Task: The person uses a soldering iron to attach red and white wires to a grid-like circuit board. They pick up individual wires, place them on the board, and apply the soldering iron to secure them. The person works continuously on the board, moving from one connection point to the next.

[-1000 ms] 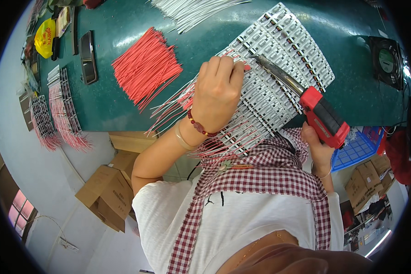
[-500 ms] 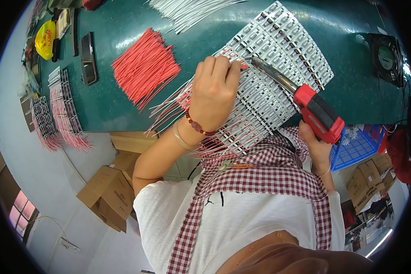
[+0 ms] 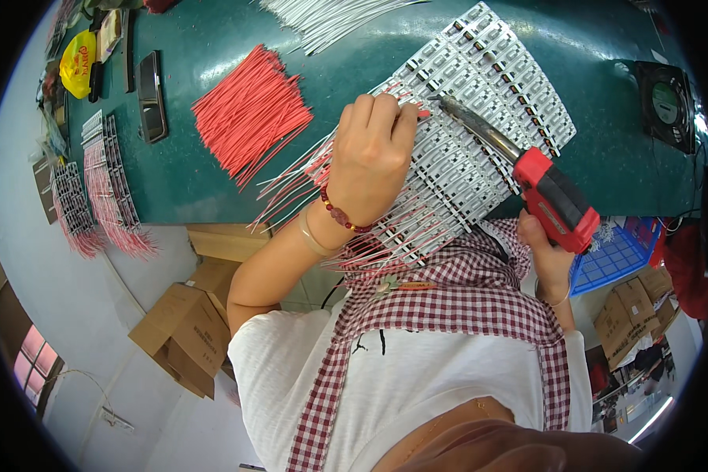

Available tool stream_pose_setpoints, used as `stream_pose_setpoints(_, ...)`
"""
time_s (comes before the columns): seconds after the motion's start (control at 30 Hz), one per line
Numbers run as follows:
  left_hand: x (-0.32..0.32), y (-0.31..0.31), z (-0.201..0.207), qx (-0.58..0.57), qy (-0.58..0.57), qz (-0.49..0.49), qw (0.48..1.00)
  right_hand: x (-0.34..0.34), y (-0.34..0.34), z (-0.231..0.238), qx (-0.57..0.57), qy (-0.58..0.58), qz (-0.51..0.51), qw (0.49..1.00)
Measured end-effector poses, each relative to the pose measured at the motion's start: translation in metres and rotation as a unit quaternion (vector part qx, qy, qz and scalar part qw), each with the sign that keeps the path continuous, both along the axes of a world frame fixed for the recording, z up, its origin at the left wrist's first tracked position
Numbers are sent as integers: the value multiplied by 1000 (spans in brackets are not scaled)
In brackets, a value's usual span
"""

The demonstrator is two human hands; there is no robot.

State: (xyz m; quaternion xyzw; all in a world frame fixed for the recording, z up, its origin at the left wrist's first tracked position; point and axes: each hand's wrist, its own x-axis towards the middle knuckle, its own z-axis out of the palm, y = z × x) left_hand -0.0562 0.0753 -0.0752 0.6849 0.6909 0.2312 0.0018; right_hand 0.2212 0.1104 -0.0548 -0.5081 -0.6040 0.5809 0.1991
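Note:
A large panel of small grey-white circuit boards (image 3: pixel 519 86) lies at the table's edge, tilted toward me. Red and white wires (image 3: pixel 291 177) stick out from its left side and pass beneath my left hand (image 3: pixel 374 153). That hand is closed over the panel, its fingertips bent down; what they pinch is hidden. My right hand (image 3: pixel 549 252) grips a red and black soldering gun (image 3: pixel 557 200) from below. The gun's dark tip reaches up and left over the boards, a little to the right of my left fingertips.
A pile of red wires (image 3: pixel 252 110) lies left of the panel, white wires (image 3: pixel 330 20) behind. Farther left are a phone (image 3: pixel 152 96), a yellow bag (image 3: pixel 78 65) and wired board strips (image 3: pixel 110 169). A black fan (image 3: pixel 665 106) stands right; a blue basket (image 3: pixel 613 263) sits below.
The soldering gun and my right hand have shifted slightly right, and the tip has drawn a little away from my left fingers. My left hand stays almost in place.

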Motion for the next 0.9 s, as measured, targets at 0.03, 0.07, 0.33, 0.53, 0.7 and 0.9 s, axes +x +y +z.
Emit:
stream_pose_setpoints(0.03, 0, 0, -1, -1, 2, 0, 1000, -1, 0, 1, -4, 3, 11, 1000)
stream_pose_setpoints(0.07, 0, 0, -1, 0, 1, 0, 1000, -4, 0, 2, 8, 3, 14, 1000)
stream_pose_setpoints(0.33, 1, -1, -3, 1, 2, 10, 1000, -4, -2, 0, 4, -18, -32, 999)
stream_pose_setpoints(0.53, 1, 0, -2, 2, 3, 7, 1000, -4, 1, 6, -3, -17, -37, 999)
stream_pose_setpoints(0.7, 4, -3, 5, 19, -6, -3, 1000, 2, -3, 2, -16, 28, -51, 998)
stream_pose_setpoints(0.9, 8, -6, -2, 10, -10, -5, 1000, 9, -9, -10, 47, 15, 11, 999)
